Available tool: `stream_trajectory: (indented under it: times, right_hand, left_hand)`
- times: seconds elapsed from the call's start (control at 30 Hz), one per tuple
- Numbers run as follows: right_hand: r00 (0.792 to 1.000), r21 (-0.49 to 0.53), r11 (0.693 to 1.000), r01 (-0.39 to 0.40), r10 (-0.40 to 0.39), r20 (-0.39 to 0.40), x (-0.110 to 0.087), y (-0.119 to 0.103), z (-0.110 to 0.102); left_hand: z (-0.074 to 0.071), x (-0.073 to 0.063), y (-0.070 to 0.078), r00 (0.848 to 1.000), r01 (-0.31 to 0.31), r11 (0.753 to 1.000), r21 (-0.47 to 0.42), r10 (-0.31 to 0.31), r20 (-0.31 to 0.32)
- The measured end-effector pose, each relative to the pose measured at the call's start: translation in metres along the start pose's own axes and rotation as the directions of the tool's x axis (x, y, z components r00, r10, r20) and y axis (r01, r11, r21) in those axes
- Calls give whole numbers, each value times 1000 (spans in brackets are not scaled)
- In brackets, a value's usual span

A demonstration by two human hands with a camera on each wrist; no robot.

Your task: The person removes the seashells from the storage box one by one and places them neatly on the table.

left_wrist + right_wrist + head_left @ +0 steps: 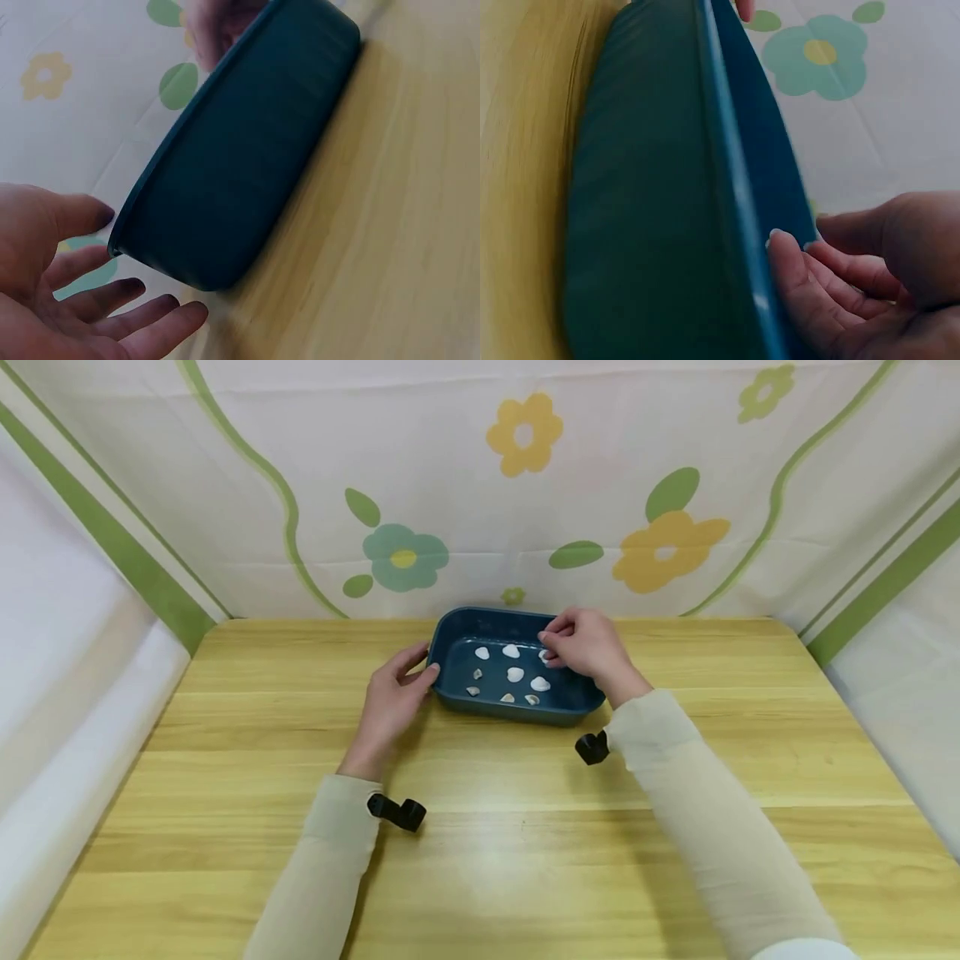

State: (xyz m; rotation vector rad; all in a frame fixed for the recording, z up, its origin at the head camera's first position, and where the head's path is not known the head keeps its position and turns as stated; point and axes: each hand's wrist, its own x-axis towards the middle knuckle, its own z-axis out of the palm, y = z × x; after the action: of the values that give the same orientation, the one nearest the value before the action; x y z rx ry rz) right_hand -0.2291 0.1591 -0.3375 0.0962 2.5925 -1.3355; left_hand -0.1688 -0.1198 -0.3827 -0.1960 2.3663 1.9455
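Note:
A dark blue rectangular tray (517,714) stands on the table against the back cloth, with several small seashells (515,675) spaced in rows on its bottom. My left hand (393,697) is at the tray's left end, thumb tip by the rim. In the left wrist view, its other fingers spread loosely beside the corner. My right hand (588,647) reaches over the right part of the tray, fingertips down inside. Right by those fingertips is a white shell (543,657), partly covered by them; whether they grip it I cannot tell.
The tray sits on a wooden table (480,860), near its back edge. Behind rises a white cloth (465,460) printed with flowers and leaves, and similar cloth hangs at both sides. Black wrist cameras (397,812) are strapped over both sleeves.

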Motion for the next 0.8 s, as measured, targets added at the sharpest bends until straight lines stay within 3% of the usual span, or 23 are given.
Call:
stream_trajectory:
  times: [0.13, 0.23, 0.4, 0.57, 0.8]
  right_hand:
    - [994, 82, 992, -99, 102, -29, 11, 4, 12]
    - [988, 74, 987, -141, 145, -56, 16, 8, 18]
    - [984, -81, 986, -147, 137, -113, 20, 12, 24]
    - [983, -256, 955, -149, 114, -145, 21, 19, 24]
    - [977, -256, 953, -163, 119, -180, 23, 24, 26]
  left_hand:
    - [2, 1, 0, 1000, 11, 997, -80, -10, 10]
    - [3, 0, 0, 999, 34, 994, -105, -33, 12]
    - [4, -1, 0, 999, 47, 991, -127, -47, 6]
    - [7, 1, -2, 999, 50, 988, -145, -48, 17]
    - [6, 3, -3, 998, 58, 987, -152, -52, 42]
